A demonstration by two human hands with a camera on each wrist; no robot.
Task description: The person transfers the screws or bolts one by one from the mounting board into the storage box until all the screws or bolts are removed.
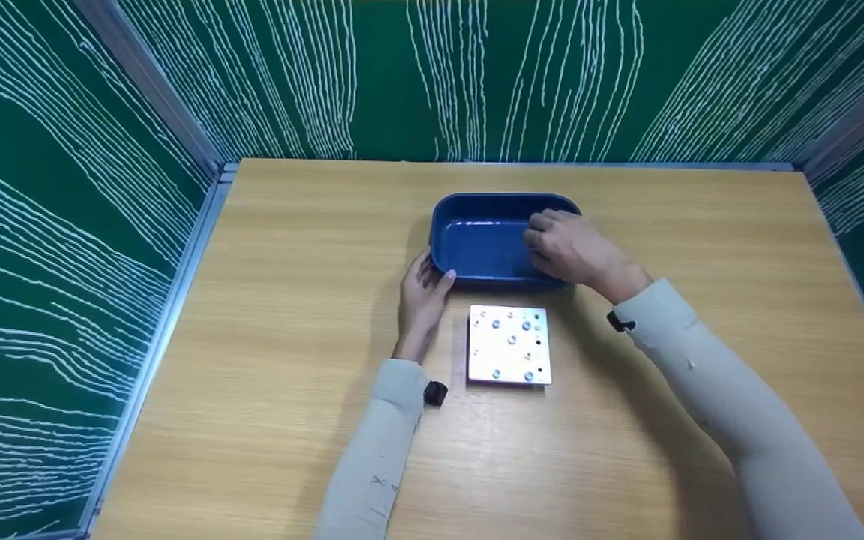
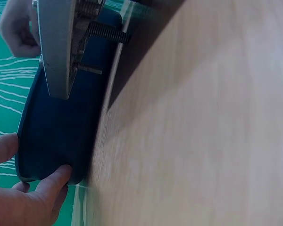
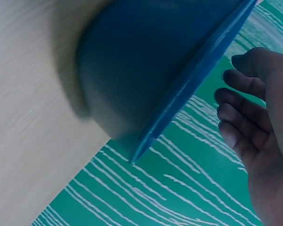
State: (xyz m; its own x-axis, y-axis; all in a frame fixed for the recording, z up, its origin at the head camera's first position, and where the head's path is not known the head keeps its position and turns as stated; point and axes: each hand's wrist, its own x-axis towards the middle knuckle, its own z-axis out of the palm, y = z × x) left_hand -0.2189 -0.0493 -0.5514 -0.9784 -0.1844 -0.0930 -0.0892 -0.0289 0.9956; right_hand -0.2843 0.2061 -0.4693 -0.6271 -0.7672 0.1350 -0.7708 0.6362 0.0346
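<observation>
A blue plastic tub (image 1: 477, 247) stands on the wooden table, with no contents showing in its visible part. My left hand (image 1: 423, 296) holds the tub's near left corner. In the left wrist view its thumb (image 2: 4, 147) lies at the rim, and a fingertip presses the outer wall. Over the tub's right end is my right hand (image 1: 571, 247). Its fingers (image 3: 240, 106) are loosely curled above the rim in the right wrist view, with nothing visible between them. Nearer me sits a square metal plate (image 1: 499, 352) with screws and holes; threaded bolts (image 2: 106, 32) protrude beneath it.
The wooden table (image 1: 289, 337) extends around the tub and plate. Metal framing (image 1: 169, 322) runs along its left edge. Green panels (image 1: 379, 82) with white wavy lines rise behind and at both sides. Dark wrist devices (image 1: 435, 393) sit at both cuffs.
</observation>
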